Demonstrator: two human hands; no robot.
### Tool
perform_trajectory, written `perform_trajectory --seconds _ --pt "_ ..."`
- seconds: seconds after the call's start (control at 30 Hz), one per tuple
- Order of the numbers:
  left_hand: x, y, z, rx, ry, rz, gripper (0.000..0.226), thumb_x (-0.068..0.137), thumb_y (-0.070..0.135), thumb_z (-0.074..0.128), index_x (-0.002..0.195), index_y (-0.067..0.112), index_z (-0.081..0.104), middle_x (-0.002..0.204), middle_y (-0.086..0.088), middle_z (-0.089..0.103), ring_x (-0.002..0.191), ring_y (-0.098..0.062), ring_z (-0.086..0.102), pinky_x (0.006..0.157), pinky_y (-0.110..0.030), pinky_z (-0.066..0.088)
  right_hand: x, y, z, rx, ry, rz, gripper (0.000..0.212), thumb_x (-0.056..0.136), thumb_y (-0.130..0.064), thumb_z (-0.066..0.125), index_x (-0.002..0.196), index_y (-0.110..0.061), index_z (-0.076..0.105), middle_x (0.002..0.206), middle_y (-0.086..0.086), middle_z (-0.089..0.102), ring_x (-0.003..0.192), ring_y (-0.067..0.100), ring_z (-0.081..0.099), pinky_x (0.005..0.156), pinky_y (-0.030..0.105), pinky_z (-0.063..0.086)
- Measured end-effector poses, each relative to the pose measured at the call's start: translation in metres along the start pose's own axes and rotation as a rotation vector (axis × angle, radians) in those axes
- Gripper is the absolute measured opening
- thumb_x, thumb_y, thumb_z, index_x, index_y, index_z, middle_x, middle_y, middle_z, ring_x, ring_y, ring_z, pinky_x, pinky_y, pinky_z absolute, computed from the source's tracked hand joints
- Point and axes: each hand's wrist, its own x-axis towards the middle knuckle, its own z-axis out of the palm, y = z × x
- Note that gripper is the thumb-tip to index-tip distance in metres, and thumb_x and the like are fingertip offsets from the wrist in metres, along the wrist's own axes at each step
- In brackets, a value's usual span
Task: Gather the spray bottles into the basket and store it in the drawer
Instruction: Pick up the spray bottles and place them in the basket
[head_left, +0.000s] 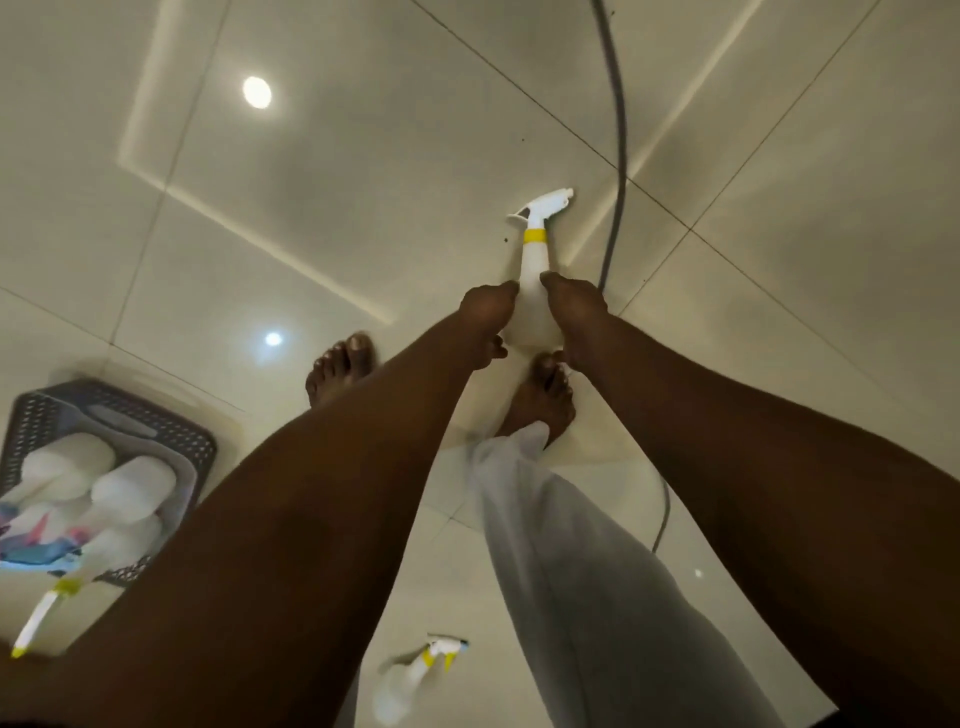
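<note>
A white spray bottle (535, 270) with a yellow collar lies on the glossy floor, nozzle pointing away from me. My left hand (485, 325) and my right hand (574, 317) clasp its body from either side. A dark perforated basket (195, 441) stands on the floor at the far left and holds several white spray bottles (132, 486), one with its yellow-tipped nozzle sticking out over the rim. Another white spray bottle (415, 673) with a yellow collar lies on the floor near the bottom of the view, between my arms.
My bare feet (340, 371) stand on the pale floor tiles just behind the held bottle, with a light trouser leg (561, 545) below. A grey cable (618, 135) runs across the floor to the right of the bottle. Ceiling lights reflect in the tiles.
</note>
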Motion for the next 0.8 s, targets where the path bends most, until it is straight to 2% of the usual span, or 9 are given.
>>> perform_trajectory --seconds 0.07,0.13,0.2,0.3,0.4,0.5,0.57,0.7,0.8 --pt "0.004 -0.002 0.008 -0.059 -0.012 -0.001 0.050 0.107 0.036 0.051 0.149 0.010 0.047 0.136 -0.013 0.057 0.114 -0.036 0.058 0.083 -0.042 0.051 0.005 0.000 0.000 -0.030 -0.006 -0.024 0.057 0.101 -0.042 0.059 0.147 -0.010 0.054 0.140 0.014 0.061 0.120 0.035 0.061 0.104 0.050 0.054" --pt "0.001 -0.003 0.012 -0.090 0.005 0.014 0.047 0.107 0.033 0.052 0.148 0.011 0.049 0.139 -0.013 0.058 0.113 -0.034 0.057 0.089 -0.045 0.050 0.001 0.000 -0.001 -0.060 -0.001 -0.057 0.054 0.102 -0.041 0.059 0.144 -0.007 0.058 0.138 0.015 0.063 0.120 0.035 0.063 0.105 0.051 0.054" --pt "-0.011 -0.004 0.012 -0.099 0.023 0.040 0.042 0.105 0.033 0.053 0.142 0.012 0.053 0.142 -0.014 0.059 0.122 -0.037 0.059 0.099 -0.050 0.052 -0.013 -0.002 -0.005 -0.081 -0.003 -0.093 0.052 0.102 -0.042 0.059 0.142 -0.009 0.060 0.138 0.014 0.064 0.120 0.035 0.063 0.104 0.053 0.055" --pt "-0.051 -0.002 0.004 -0.127 0.027 0.110 0.035 0.105 0.034 0.054 0.133 0.014 0.058 0.140 -0.013 0.062 0.127 -0.037 0.060 0.099 -0.049 0.054 -0.053 -0.007 -0.014 -0.068 -0.020 -0.163 0.050 0.100 -0.044 0.061 0.141 -0.015 0.062 0.137 0.011 0.065 0.120 0.034 0.064 0.102 0.055 0.056" --pt "-0.115 0.001 -0.011 -0.175 0.014 0.212 0.033 0.105 0.032 0.054 0.132 0.016 0.063 0.136 -0.012 0.066 0.126 -0.037 0.062 0.094 -0.044 0.053 -0.118 -0.015 -0.025 0.012 -0.050 -0.219 0.049 0.097 -0.045 0.067 0.141 -0.023 0.062 0.136 0.005 0.066 0.118 0.029 0.067 0.099 0.055 0.059" --pt "-0.192 0.004 -0.028 -0.219 0.004 0.300 0.039 0.106 0.030 0.055 0.143 0.016 0.058 0.141 -0.010 0.064 0.126 -0.034 0.063 0.107 -0.052 0.053 -0.194 -0.026 -0.036 0.012 -0.085 -0.310 0.050 0.097 -0.044 0.068 0.143 -0.029 0.060 0.140 0.002 0.064 0.121 0.026 0.066 0.101 0.053 0.058" --pt "-0.251 0.005 -0.040 -0.267 -0.004 0.343 0.044 0.106 0.027 0.056 0.148 0.015 0.054 0.144 -0.010 0.062 0.128 -0.032 0.063 0.108 -0.056 0.052 -0.252 -0.036 -0.046 -0.024 -0.123 -0.389 0.049 0.097 -0.044 0.068 0.144 -0.032 0.060 0.141 0.000 0.063 0.122 0.023 0.065 0.103 0.052 0.057" --pt "-0.355 0.000 -0.064 -0.357 0.014 0.436 0.047 0.105 0.021 0.057 0.152 0.015 0.050 0.146 -0.011 0.060 0.131 -0.028 0.061 0.113 -0.052 0.049 -0.353 -0.052 -0.062 -0.129 -0.199 -0.517 0.045 0.096 -0.043 0.068 0.140 -0.039 0.062 0.138 -0.005 0.066 0.121 0.022 0.067 0.103 0.054 0.057" --pt "-0.418 -0.011 -0.078 -0.438 0.063 0.505 0.046 0.106 0.018 0.055 0.151 0.016 0.051 0.143 -0.008 0.062 0.129 -0.025 0.062 0.114 -0.049 0.049 -0.418 -0.062 -0.063 -0.193 -0.271 -0.590 0.042 0.097 -0.034 0.068 0.139 -0.037 0.063 0.135 -0.004 0.068 0.120 0.023 0.068 0.103 0.056 0.056"
